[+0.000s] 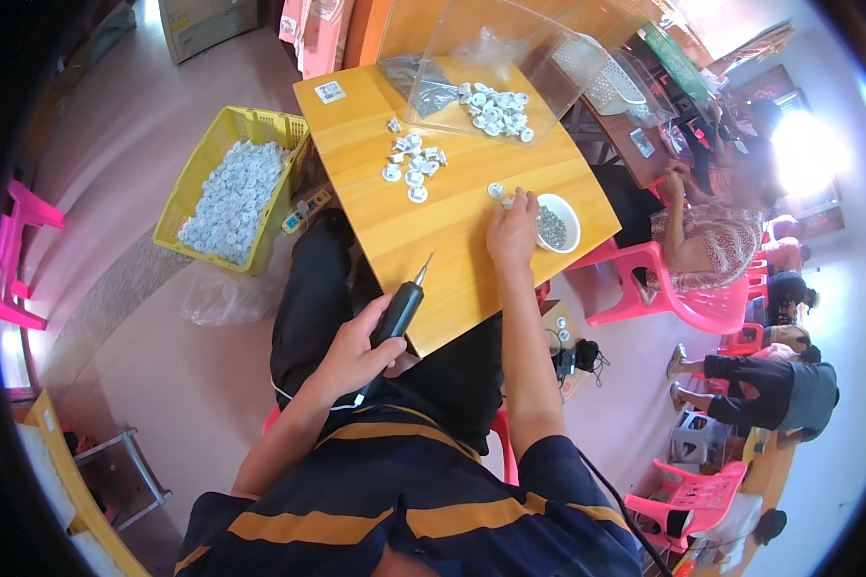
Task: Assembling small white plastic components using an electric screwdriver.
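Note:
My left hand (361,348) is wrapped round a black electric screwdriver (400,310), its bit pointing up and away over the near edge of the wooden table (471,279). A white cord runs from its lower end. Over the table's right part, my right hand (514,231) has its fingers drawn together beside a white bowl (572,213) of small metal screws (550,228). Whatever those fingers hold is too small to tell. A round white plastic part (496,190) lies just beyond them. Farther left sits a loose group of similar white parts (416,165).
A clear plastic box (433,91) with more white parts (498,111) stands at the table's far side. Left of the table is a yellow basket (188,183) full of white parts. A person (707,236) sits on a pink chair (683,288) at right.

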Demonstrator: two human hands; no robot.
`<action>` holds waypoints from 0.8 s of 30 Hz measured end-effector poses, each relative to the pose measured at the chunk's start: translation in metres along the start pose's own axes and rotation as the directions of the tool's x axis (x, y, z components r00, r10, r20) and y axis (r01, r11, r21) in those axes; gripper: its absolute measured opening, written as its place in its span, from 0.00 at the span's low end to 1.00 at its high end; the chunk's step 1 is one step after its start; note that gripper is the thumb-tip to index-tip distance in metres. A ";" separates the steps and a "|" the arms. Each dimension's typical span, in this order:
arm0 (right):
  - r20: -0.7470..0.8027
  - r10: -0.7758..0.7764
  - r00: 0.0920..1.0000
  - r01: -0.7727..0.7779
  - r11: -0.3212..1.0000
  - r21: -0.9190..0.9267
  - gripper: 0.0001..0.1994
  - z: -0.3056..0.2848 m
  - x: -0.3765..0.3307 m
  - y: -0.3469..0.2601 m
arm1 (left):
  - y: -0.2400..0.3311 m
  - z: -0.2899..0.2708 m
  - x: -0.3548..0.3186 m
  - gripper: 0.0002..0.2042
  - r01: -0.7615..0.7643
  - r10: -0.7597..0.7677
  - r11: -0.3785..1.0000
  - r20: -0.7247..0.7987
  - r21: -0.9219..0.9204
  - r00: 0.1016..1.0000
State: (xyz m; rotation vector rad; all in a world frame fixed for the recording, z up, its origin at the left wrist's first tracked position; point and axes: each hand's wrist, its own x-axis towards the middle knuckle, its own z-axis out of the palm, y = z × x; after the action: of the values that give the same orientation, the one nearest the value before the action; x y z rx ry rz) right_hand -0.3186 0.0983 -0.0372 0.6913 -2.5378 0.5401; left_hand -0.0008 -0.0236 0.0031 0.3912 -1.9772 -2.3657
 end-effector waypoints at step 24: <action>0.580 0.224 0.783 -0.602 0.037 0.798 0.16 -0.034 -0.045 -0.039 | -0.001 0.000 -0.002 0.28 -0.030 0.029 0.999 -0.033 -0.023 0.999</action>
State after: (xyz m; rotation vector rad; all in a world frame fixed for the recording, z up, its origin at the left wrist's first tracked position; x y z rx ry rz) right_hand -0.2511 0.1004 -0.0226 0.2818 -2.2784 2.6843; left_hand 0.0014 -0.0230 0.0029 0.3933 -1.9261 -2.3472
